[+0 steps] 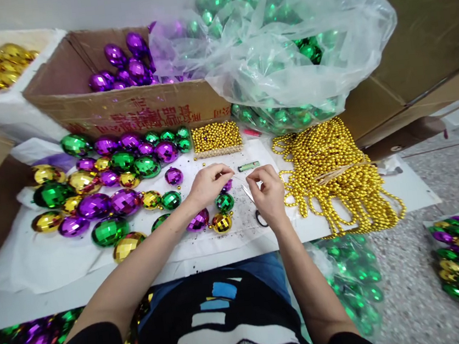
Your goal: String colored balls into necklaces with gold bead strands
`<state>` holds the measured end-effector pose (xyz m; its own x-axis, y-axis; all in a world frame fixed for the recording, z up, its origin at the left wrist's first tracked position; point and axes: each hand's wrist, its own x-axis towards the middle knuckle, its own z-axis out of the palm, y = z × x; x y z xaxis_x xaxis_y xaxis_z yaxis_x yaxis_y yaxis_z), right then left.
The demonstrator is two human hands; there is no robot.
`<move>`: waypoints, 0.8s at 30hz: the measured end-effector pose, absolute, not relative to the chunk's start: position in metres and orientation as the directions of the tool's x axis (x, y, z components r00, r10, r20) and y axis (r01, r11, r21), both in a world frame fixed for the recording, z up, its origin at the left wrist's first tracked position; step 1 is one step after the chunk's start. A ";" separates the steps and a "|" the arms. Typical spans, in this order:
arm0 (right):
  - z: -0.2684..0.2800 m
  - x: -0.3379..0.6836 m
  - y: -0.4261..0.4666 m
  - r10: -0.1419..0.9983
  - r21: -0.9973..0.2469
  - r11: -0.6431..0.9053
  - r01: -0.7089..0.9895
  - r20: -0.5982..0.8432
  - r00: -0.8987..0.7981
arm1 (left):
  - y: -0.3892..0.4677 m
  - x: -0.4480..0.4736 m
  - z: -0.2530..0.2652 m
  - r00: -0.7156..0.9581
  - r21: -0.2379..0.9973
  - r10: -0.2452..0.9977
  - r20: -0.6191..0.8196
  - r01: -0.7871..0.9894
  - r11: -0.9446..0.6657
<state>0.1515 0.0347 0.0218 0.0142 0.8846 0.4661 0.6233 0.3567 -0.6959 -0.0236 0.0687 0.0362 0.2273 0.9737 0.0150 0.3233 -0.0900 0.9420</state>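
Observation:
My left hand is closed in a pinch on a thin thread above the white table. Just to its right, my right hand pinches too, apparently on the other end of the thread. Scissors with dark handles lie partly hidden under my right hand. Below my left hand are a green faceted bead, a gold faceted bead and a purple faceted bead. A green lighter lies just beyond the hands.
Strung purple, green and gold balls cover the table's left. A tray of small gold beads stands behind. Gold bead chains are heaped at right. A cardboard box and a plastic bag of green balls line the back.

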 end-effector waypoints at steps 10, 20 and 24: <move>0.020 0.131 0.005 0.768 -0.393 0.477 0.786 0.621 -0.155 | 0.066 -0.010 0.036 0.482 0.610 0.655 -0.582 -0.274 0.744; -0.001 0.125 0.010 0.769 -0.492 0.548 0.677 0.615 -0.176 | 0.075 -0.019 0.035 0.451 0.934 0.817 -0.359 0.178 0.311; -0.014 0.119 0.017 0.832 -0.613 0.508 0.606 0.531 -0.160 | 0.071 -0.020 0.038 0.473 0.767 0.878 -0.072 0.589 -0.255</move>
